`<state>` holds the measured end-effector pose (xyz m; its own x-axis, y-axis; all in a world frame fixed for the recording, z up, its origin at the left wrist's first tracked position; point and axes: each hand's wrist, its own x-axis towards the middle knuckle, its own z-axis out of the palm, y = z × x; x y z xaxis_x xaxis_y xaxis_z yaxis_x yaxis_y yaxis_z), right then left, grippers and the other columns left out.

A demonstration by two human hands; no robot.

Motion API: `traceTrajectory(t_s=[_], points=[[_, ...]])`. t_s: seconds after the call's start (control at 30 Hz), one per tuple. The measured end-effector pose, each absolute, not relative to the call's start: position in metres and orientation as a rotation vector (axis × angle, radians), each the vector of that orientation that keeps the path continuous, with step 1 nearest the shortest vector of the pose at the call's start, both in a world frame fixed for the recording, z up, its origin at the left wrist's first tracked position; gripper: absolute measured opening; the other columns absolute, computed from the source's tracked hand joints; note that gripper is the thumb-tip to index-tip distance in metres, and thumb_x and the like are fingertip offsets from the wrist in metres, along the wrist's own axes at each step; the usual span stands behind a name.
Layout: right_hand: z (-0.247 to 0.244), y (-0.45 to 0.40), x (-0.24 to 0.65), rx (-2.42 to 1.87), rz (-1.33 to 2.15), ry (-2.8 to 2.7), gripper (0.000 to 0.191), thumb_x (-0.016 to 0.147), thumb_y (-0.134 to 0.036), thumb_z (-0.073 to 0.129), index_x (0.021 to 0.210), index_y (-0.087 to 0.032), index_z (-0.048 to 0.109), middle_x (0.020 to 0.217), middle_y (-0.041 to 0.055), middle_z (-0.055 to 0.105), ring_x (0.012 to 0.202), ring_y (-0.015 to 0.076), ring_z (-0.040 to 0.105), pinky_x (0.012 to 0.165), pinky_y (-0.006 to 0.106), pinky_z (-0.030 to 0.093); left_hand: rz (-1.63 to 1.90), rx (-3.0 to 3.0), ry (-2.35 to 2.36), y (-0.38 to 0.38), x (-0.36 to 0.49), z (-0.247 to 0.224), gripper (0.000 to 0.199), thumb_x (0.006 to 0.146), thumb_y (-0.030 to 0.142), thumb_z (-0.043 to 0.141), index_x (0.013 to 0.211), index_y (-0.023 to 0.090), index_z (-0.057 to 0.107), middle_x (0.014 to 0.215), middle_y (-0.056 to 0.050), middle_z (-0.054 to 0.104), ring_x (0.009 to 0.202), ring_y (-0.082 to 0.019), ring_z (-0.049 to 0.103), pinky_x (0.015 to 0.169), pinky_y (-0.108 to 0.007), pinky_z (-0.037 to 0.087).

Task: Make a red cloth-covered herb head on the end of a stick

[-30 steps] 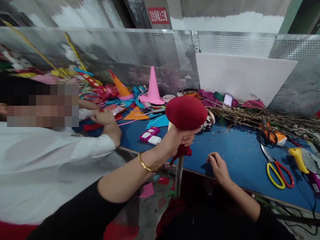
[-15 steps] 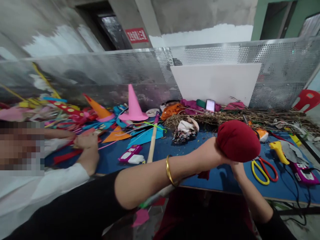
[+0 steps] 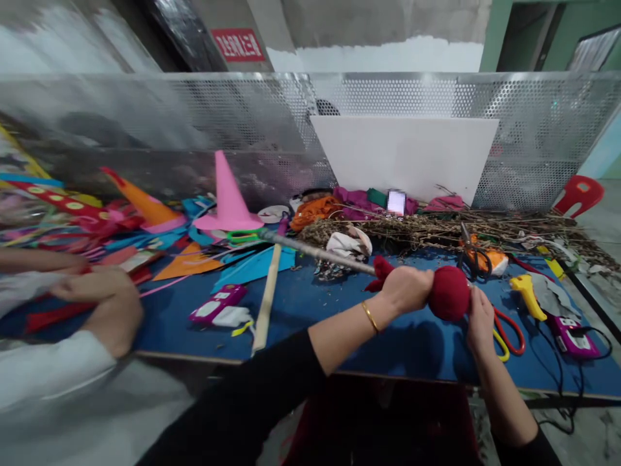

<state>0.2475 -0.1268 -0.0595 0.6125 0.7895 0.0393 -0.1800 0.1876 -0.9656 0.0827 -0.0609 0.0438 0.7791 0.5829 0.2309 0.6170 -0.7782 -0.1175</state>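
A round ball covered in dark red cloth [image 3: 448, 294] sits on the end of a long, pale wrapped stick [image 3: 320, 251], which points left over the table. My left hand [image 3: 410, 288], below a gold bangle, is closed around the neck under the ball. A loose tail of the red cloth [image 3: 381, 272] sticks out behind that fist. On the ball's right side, the fingers of my right hand [image 3: 480, 317] are bent and pinch at its cloth surface. Partly hidden behind my right hand lie scissors with red and yellow handles [image 3: 512, 333].
A yellow glue gun [image 3: 528, 296] and purple boxes lie right on the blue table [image 3: 310, 317]. Dry twigs [image 3: 427, 228] line the back below a white board [image 3: 407, 155]. A wooden stick [image 3: 266, 298] and pink felt hat [image 3: 226, 200] are left, near another person's arm [image 3: 109, 304].
The ball has moved down and away from my face, and its stick now shows pointing left. My right hand has come up from below to the ball's right side. The view has shifted right.
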Motion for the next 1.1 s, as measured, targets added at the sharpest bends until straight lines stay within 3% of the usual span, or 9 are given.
traceTrajectory(t_s=[0.07, 0.17, 0.37, 0.5, 0.67, 0.83, 1.0, 1.1], points=[[-0.055, -0.125, 0.247, -1.217, 0.752, -0.592, 0.040, 0.080, -0.058, 0.058, 0.086, -0.018, 0.063, 0.075, 0.0022, 0.068, 0.071, 0.0165, 0.064, 0.071, 0.031, 0.053, -0.233, -2.756, -1.079, -0.047, 0.073, 0.002, 0.015, 0.080, 0.015, 0.051, 0.087, 0.010, 0.064, 0.070, -0.016, 0.069, 0.065, -0.028, 0.070, 0.057, -0.033, 0.050], [-0.046, -0.119, 0.239, -1.278, 0.647, -0.727, 0.037, 0.083, -0.055, 0.055, 0.091, -0.020, 0.062, 0.085, 0.0032, 0.068, 0.084, 0.0186, 0.065, 0.082, 0.035, 0.051, -0.246, -2.753, -1.177, -0.039, 0.062, -0.038, 0.017, 0.083, 0.014, 0.047, 0.084, 0.011, 0.064, 0.067, -0.016, 0.069, 0.062, -0.027, 0.069, 0.056, -0.033, 0.049], [-0.018, -0.086, 0.204, -1.508, 0.413, -1.439, 0.037, 0.089, -0.045, 0.050, 0.116, -0.022, 0.061, 0.121, 0.0096, 0.063, 0.115, 0.0243, 0.056, 0.102, 0.039, 0.039, -0.361, -2.774, -1.274, -0.037, 0.056, -0.061, 0.025, 0.087, 0.015, 0.041, 0.085, 0.009, 0.065, 0.069, -0.018, 0.069, 0.063, -0.029, 0.069, 0.057, -0.035, 0.048], [-0.009, -0.069, 0.189, -1.706, 0.340, -1.809, 0.026, 0.090, -0.042, 0.051, 0.098, -0.023, 0.068, 0.101, 0.0073, 0.068, 0.093, 0.0225, 0.062, 0.085, 0.033, 0.044, -0.434, -2.820, -1.232, -0.034, 0.056, -0.064, 0.023, 0.085, 0.015, 0.045, 0.084, 0.006, 0.066, 0.069, -0.019, 0.069, 0.065, -0.030, 0.069, 0.057, -0.036, 0.049], [-0.018, -0.064, 0.194, -1.774, 0.245, -1.858, 0.037, 0.096, -0.038, 0.038, 0.078, -0.021, 0.066, 0.081, 0.0055, 0.066, 0.078, 0.0193, 0.061, 0.074, 0.030, 0.042, -0.522, -2.895, -1.177, -0.033, 0.055, -0.063, 0.023, 0.088, 0.014, 0.041, 0.085, 0.010, 0.063, 0.069, -0.014, 0.070, 0.061, -0.029, 0.069, 0.054, -0.037, 0.050], [-0.022, -0.068, 0.197, -1.693, 0.211, -1.854, 0.038, 0.097, -0.038, 0.036, 0.084, -0.020, 0.067, 0.090, 0.0064, 0.069, 0.084, 0.0195, 0.063, 0.079, 0.030, 0.044, -0.512, -2.934, -1.208, -0.036, 0.055, -0.058, 0.018, 0.087, 0.014, 0.043, 0.086, 0.010, 0.061, 0.071, -0.014, 0.071, 0.065, -0.029, 0.070, 0.057, -0.038, 0.052], [-0.015, -0.082, 0.183, -1.622, -0.137, -2.133, 0.031, 0.096, -0.036, 0.039, 0.101, -0.020, 0.065, 0.106, 0.0116, 0.067, 0.103, 0.0267, 0.056, 0.092, 0.040, 0.040, -0.547, -3.010, -1.192, -0.035, 0.055, -0.057, 0.017, 0.087, 0.017, 0.047, 0.087, 0.011, 0.063, 0.077, -0.013, 0.072, 0.070, -0.029, 0.070, 0.061, -0.040, 0.053], [-0.018, -0.083, 0.173, -1.674, -0.323, -2.162, 0.026, 0.095, -0.031, 0.042, 0.095, -0.018, 0.065, 0.099, 0.0133, 0.065, 0.096, 0.0280, 0.055, 0.088, 0.043, 0.040, -0.545, -3.047, -1.180, -0.033, 0.054, -0.058, 0.017, 0.086, 0.018, 0.049, 0.084, 0.011, 0.064, 0.077, -0.012, 0.072, 0.070, -0.029, 0.070, 0.061, -0.040, 0.052]])
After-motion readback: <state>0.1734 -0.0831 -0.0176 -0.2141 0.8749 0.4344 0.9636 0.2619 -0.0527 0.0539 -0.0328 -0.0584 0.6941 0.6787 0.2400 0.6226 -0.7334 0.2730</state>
